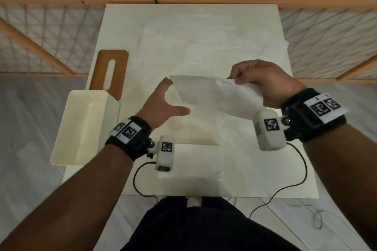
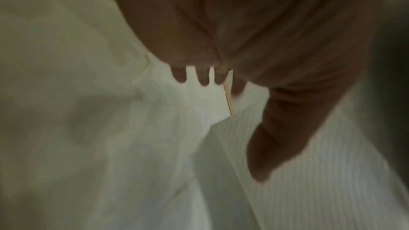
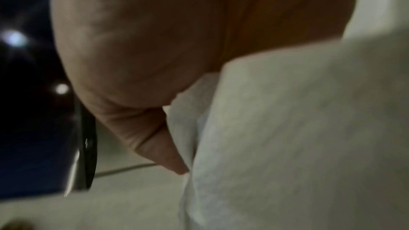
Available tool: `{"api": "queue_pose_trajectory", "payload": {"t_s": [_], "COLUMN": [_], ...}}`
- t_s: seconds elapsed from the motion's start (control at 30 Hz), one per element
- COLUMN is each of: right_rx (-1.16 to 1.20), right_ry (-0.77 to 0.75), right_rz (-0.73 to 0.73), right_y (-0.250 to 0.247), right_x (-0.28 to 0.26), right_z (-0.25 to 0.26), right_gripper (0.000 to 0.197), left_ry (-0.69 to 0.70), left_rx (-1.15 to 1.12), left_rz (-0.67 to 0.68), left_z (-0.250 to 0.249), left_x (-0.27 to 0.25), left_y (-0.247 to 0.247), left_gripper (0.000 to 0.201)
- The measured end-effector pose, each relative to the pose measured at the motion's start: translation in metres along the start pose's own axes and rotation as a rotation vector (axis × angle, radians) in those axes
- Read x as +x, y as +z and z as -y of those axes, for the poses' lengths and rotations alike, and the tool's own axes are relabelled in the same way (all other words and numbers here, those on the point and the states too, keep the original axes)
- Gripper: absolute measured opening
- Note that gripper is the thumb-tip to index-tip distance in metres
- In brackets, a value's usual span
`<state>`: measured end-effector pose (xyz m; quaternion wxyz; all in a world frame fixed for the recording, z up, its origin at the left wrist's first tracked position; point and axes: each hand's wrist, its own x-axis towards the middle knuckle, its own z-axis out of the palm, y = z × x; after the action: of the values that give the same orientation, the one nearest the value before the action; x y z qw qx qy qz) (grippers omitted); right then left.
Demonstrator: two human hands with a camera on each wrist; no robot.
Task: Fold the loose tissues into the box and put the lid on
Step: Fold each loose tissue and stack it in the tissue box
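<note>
No words, brand names or numbers can be read in any of the 3 views. The only signs are black-and-white square fiducial markers: 2 on the white label of the left wristband, 1 on the white camera housing below the left wrist, 2 on the label of the right wristband, and 1 on the camera housing by the right wrist. Two tiny marks sit above the right wristband's markers, too small to make out.
</note>
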<state>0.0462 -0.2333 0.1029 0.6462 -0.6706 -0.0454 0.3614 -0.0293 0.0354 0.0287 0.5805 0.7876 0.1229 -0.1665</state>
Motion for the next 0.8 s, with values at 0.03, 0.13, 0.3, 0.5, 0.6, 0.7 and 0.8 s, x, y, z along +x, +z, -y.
{"api": "queue_pose_trajectory", "payload": {"t_s": [0.03, 0.13, 0.3, 0.5, 0.6, 0.7, 0.8], "right_rx": [0.072, 0.166, 0.382, 0.245, -0.080, -0.293, -0.340], "right_ry": [-0.002, -0.018, 0.068, -0.033, -0.040, -0.042, -0.060], "right_rz": [-0.024, -0.192, -0.225, -0.311, -0.357, -0.373, -0.432], "right_y": [-0.002, -0.003, 0.011, 0.035, 0.037, 0.039, 0.041], "right_x": [-0.004, -0.008, -0.017, -0.030, -0.031, -0.032, -0.030], "right_z": [0.000, -0.016, -0.068, -0.088, -0.085, -0.087, -0.091], "right_gripper": [0.005, 0.016, 0.048, 0.075, 0.048, 0.031, 0.016], "left_ry": [-0.011, -0.018, -0.086, -0.068, -0.045, 0.002, 0.028], "left_rx": [-0.090, -0.327, -0.457, -0.246, -0.228, -0.119, 0.039], "left_rz": [0.061, 0.108, -0.076, -0.205, -0.142, -0.096, -0.110], "left_z": [-0.005, -0.015, -0.010, -0.003, 0.001, 0.006, 0.011], "left_x": [0.000, -0.008, -0.014, -0.031, -0.038, -0.043, -0.045], "left_y": [0.003, 0.013, 0.014, 0.007, 0.000, -0.005, -0.006], "left_gripper": [0.073, 0.023, 0.027, 0.059, 0.040, 0.029, 0.018]}}
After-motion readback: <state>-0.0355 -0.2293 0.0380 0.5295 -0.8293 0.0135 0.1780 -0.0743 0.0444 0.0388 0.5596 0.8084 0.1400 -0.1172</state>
